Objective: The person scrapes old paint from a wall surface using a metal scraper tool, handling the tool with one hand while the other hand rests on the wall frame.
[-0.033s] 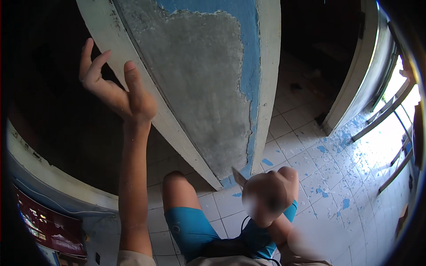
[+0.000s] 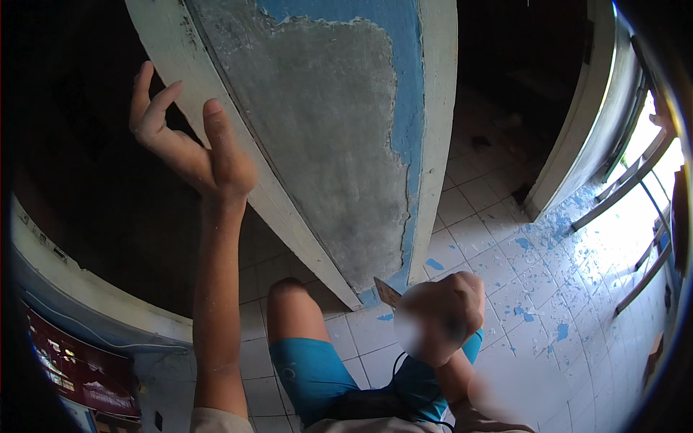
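My left hand (image 2: 191, 148) is raised at the off-white door frame (image 2: 267, 169), fingers apart and thumb up along the wood. Nothing is in it. Low and to the right, my right hand (image 2: 468, 299) is closed on a flat metal scraper (image 2: 388, 292); a blur covers its handle and part of the fingers. The scraper's blade points up and left toward the foot of a narrow wall panel (image 2: 332, 144). Bare grey plaster shows over most of that panel, with blue paint (image 2: 410, 123) left along its top and right side.
Blue paint flakes (image 2: 563, 330) litter the white tiled floor (image 2: 520, 289). Dark doorways flank the panel, with a second white frame (image 2: 439, 94) on its right. Wooden furniture legs (image 2: 624, 191) stand at the bright right edge. A dark red printed panel (image 2: 79, 361) is at lower left.
The scraper's blade has shifted slightly down and left and turned a little, with my right hand around it. My left hand stays in almost the same place.
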Action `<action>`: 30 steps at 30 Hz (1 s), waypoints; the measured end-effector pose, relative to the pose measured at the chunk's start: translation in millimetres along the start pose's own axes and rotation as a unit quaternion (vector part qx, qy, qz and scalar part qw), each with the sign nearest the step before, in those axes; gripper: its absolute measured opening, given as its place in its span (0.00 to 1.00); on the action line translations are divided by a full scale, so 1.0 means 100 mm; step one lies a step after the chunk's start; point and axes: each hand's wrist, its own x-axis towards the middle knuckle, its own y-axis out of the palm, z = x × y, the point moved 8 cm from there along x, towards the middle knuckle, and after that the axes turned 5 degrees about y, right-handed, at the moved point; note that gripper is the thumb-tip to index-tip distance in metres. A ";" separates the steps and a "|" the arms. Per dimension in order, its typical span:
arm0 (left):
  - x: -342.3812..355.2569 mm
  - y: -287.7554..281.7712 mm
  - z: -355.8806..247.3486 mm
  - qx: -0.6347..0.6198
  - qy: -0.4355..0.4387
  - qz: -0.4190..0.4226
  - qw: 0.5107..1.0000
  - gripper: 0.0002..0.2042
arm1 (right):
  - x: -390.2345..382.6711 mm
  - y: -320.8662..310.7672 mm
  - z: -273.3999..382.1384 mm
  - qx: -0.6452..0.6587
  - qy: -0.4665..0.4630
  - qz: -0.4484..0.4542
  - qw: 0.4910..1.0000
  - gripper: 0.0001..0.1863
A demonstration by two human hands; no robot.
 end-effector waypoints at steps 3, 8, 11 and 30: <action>0.04 -0.03 -0.02 0.015 0.010 0.006 1.000 0.19 | -0.20 -0.47 -0.02 -0.152 -0.025 -0.032 0.988 0.18; 0.04 -0.02 0.00 -0.036 0.012 -0.019 0.999 0.20 | -0.72 -1.32 -0.15 -0.278 0.076 -0.146 0.946 0.26; 0.07 -0.04 -0.04 0.003 0.029 0.003 1.000 0.19 | -0.86 -1.65 -0.22 -0.228 0.195 -0.249 0.921 0.23; -0.59 -0.51 -0.35 -0.083 -0.212 0.032 0.973 0.33 | -0.89 -0.25 -1.04 0.029 0.540 0.040 0.841 0.14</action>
